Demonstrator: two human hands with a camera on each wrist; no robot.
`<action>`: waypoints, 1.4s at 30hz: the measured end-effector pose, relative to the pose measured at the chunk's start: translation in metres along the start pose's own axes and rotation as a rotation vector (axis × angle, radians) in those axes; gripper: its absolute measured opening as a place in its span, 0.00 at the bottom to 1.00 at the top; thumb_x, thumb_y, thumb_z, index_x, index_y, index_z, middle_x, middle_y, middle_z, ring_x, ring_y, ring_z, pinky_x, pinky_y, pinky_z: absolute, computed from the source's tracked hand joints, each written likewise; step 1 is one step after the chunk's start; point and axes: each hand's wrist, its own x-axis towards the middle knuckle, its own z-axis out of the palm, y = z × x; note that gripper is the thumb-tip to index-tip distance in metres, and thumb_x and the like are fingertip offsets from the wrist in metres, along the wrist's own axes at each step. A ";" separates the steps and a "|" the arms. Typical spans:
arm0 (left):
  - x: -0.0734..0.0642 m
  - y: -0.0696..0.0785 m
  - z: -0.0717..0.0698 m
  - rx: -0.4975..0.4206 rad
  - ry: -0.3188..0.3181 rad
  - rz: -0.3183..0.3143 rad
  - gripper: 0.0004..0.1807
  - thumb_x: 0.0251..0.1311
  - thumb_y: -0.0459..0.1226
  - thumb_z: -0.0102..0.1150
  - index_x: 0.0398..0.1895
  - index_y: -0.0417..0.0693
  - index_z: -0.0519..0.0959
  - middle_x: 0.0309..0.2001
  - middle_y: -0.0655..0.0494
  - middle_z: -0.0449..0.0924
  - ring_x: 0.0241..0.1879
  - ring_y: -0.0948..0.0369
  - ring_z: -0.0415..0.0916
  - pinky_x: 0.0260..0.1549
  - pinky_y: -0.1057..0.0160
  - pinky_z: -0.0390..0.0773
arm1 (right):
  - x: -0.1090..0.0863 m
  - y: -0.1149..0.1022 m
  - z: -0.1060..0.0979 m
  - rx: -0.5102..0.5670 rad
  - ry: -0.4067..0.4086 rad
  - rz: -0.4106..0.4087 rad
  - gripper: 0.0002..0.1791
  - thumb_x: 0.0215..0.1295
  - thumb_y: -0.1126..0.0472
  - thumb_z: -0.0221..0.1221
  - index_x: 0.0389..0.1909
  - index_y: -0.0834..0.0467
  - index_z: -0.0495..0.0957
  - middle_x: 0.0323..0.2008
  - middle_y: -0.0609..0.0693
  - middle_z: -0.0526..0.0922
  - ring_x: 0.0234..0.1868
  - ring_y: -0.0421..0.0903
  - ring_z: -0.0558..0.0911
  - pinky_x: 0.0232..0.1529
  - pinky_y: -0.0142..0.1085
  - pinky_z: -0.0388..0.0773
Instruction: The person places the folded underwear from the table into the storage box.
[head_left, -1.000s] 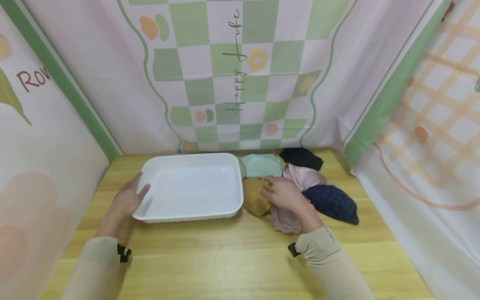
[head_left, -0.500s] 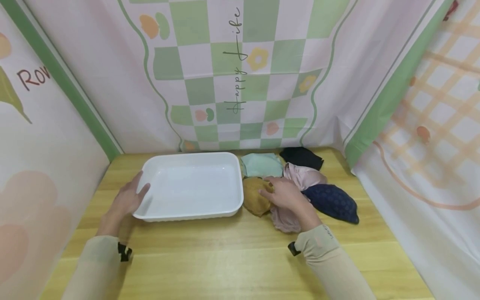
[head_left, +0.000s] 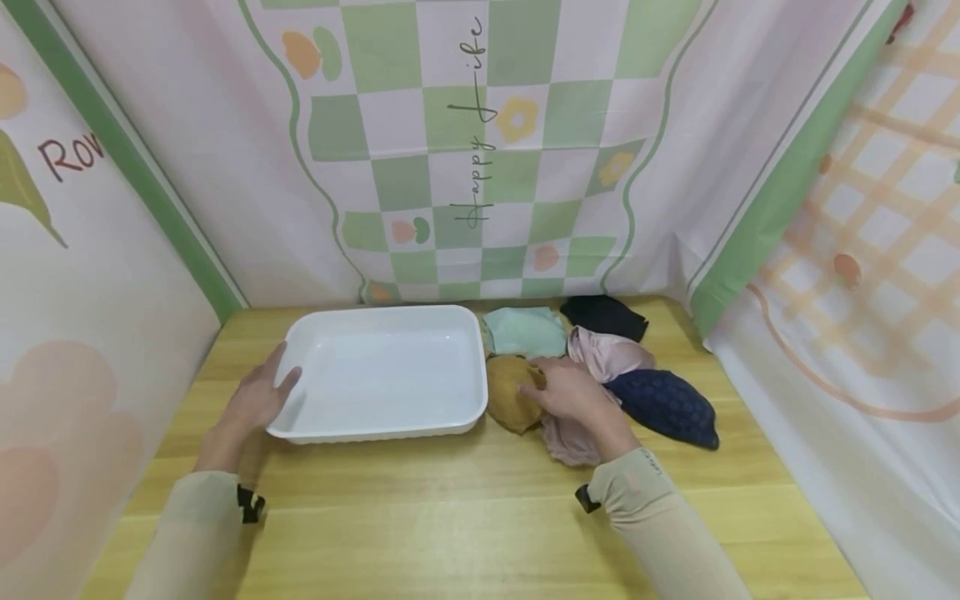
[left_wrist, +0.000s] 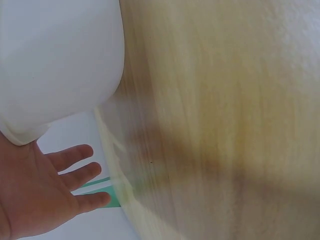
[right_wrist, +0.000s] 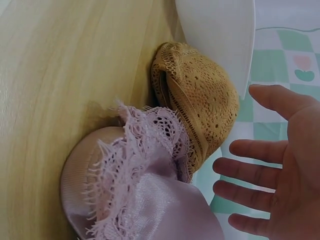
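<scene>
A white rectangular tray (head_left: 386, 371) rests on the table. My left hand (head_left: 255, 396) is at its left side, fingers straight and spread, close against the rim in the left wrist view. My right hand (head_left: 573, 392) hovers at the right side of a folded mustard lace bra (head_left: 513, 396), which lies just right of the tray. In the right wrist view its thumb and fingers (right_wrist: 247, 172) are extended, with no grip on the fabric visible. Below this hand lies a mauve-pink bra with lace trim and a satin cup (right_wrist: 170, 205), partly hidden in the head view.
Behind the mustard bra lies a mint-green folded piece (head_left: 525, 331). A black one (head_left: 603, 317), a pale pink satin one (head_left: 607, 354) and a navy dotted one (head_left: 663, 406) lie farther right. A patterned curtain (head_left: 480, 167) hangs along the wooden table's (head_left: 420, 517) back edge.
My right hand has dipped slightly toward the mustard bra, its fingertips now nearer the fabric. The left hand, the tray and the other pieces stay where they were.
</scene>
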 end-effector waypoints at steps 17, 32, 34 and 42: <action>0.001 -0.001 0.001 -0.012 -0.001 -0.010 0.47 0.70 0.68 0.18 0.81 0.50 0.29 0.77 0.25 0.40 0.72 0.25 0.44 0.70 0.29 0.50 | 0.003 -0.001 0.019 -0.064 -0.031 0.119 0.43 0.46 0.28 0.64 0.60 0.51 0.78 0.56 0.52 0.83 0.57 0.59 0.80 0.59 0.52 0.75; 0.001 0.000 0.002 -0.013 0.009 0.000 0.46 0.72 0.67 0.19 0.81 0.49 0.29 0.76 0.24 0.40 0.72 0.25 0.45 0.69 0.28 0.51 | 0.006 -0.007 0.031 -0.170 -0.037 0.101 0.47 0.43 0.27 0.67 0.55 0.59 0.79 0.52 0.58 0.81 0.58 0.60 0.77 0.63 0.55 0.71; 0.001 0.000 0.002 -0.014 0.011 0.002 0.46 0.72 0.67 0.19 0.81 0.50 0.29 0.76 0.24 0.40 0.72 0.25 0.45 0.69 0.28 0.52 | 0.008 -0.007 0.032 -0.179 -0.043 0.100 0.47 0.45 0.28 0.67 0.55 0.61 0.78 0.51 0.59 0.81 0.59 0.61 0.76 0.65 0.56 0.68; 0.001 0.000 0.002 -0.016 0.013 0.002 0.46 0.72 0.67 0.18 0.81 0.50 0.29 0.76 0.25 0.40 0.72 0.25 0.46 0.69 0.29 0.52 | 0.010 -0.006 0.034 -0.163 0.051 0.058 0.26 0.48 0.40 0.68 0.35 0.59 0.80 0.30 0.54 0.84 0.47 0.60 0.81 0.59 0.55 0.71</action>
